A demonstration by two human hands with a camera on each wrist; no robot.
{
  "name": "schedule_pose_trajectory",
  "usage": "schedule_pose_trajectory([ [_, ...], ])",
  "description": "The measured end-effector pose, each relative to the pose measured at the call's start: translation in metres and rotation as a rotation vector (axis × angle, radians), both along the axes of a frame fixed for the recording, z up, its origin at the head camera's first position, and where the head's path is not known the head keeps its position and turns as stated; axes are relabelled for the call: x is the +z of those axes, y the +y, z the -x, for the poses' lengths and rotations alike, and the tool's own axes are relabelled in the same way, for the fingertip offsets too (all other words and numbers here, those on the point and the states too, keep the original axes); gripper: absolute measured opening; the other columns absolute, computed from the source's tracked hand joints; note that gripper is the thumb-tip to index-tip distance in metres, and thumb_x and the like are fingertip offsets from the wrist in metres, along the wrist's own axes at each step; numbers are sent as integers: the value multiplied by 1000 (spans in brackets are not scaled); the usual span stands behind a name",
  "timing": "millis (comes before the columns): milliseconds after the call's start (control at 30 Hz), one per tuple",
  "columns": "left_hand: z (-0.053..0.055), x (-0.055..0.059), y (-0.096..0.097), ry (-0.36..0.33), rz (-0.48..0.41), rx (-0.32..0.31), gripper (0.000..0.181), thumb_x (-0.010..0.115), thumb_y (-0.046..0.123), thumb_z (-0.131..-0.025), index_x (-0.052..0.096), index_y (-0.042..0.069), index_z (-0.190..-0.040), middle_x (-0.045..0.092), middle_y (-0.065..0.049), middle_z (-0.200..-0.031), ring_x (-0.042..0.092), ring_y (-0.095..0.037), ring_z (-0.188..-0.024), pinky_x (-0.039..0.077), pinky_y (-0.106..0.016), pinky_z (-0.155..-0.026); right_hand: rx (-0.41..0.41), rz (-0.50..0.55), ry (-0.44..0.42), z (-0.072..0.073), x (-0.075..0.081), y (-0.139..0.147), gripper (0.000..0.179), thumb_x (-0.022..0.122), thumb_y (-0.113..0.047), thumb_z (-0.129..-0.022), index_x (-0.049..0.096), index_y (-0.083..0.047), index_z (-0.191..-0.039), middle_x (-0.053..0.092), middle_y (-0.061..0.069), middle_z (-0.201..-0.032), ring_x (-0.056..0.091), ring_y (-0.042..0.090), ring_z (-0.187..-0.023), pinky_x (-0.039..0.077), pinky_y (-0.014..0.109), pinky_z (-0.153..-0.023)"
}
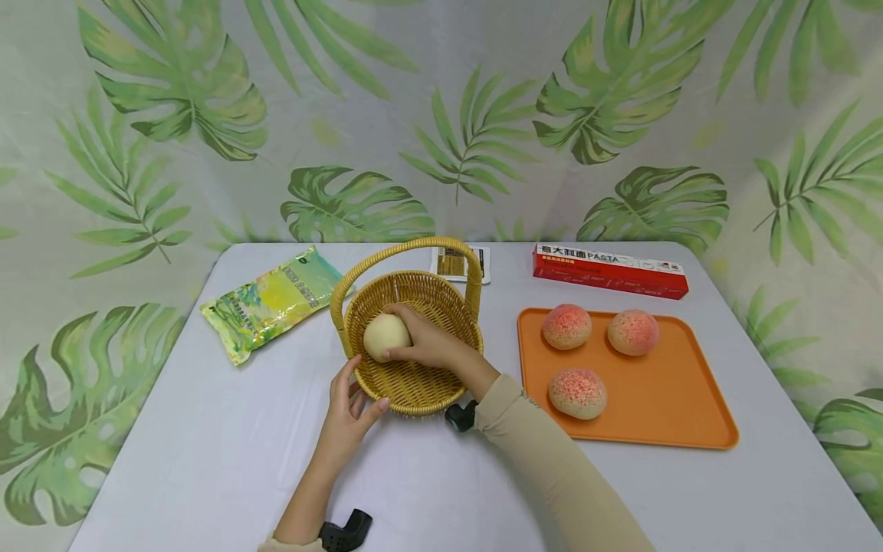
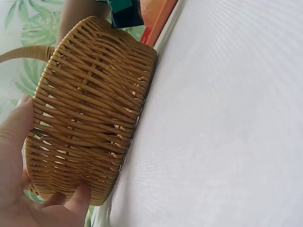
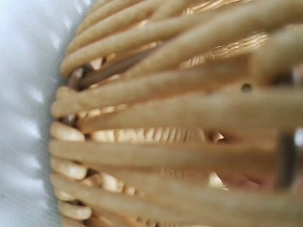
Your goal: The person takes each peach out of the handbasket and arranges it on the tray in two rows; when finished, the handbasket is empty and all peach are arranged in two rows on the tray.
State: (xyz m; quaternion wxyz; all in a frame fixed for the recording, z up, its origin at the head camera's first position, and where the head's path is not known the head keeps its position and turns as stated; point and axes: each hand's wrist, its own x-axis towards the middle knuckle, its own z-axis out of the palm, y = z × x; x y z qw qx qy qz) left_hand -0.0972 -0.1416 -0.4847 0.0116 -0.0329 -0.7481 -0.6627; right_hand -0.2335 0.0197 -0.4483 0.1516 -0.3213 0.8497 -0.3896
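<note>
A round wicker basket (image 1: pixel 414 391) with an arched handle stands on the white table. My right hand (image 1: pixel 428 341) reaches into it and grips a pale, round peach-like fruit (image 1: pixel 385 337) at the basket's left side. My left hand (image 1: pixel 345 414) holds the basket's near left side, thumb at the rim; in the left wrist view the fingers (image 2: pixel 79 201) press against the woven wall (image 2: pixel 90 109). The right wrist view shows only blurred wicker strands (image 3: pixel 165 156) close up, with the hand partly seen through the gaps.
An orange tray (image 1: pixel 662 399) on the right bears three pink-speckled peaches (image 1: pixel 578 393). Behind it lies a red and white pasta box (image 1: pixel 610 270). A green-yellow packet (image 1: pixel 272 303) lies at left, and a small white packet (image 1: pixel 483 264) lies behind the basket.
</note>
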Motion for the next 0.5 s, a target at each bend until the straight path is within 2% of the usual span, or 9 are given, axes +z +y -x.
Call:
schedule_pose_trajectory([
  [300, 0, 0, 0, 9, -11, -11, 79, 65, 16, -83, 13, 17, -143, 5, -9, -143, 22, -33, -126, 23, -40, -104, 0, 9, -36, -1, 3, 0, 72, 72, -29, -77, 30, -11, -133, 40, 7, -127, 45, 18, -109, 44, 31, -84],
  [500, 0, 0, 0, 17, -21, -15, 79, 65, 13, -84, 13, 16, -143, 4, -11, -144, 21, -35, -126, 22, -42, -104, 22, 17, -27, -1, 3, 1, 74, 73, -26, -75, 31, -9, -134, 40, 6, -128, 46, 18, -108, 46, 30, -81],
])
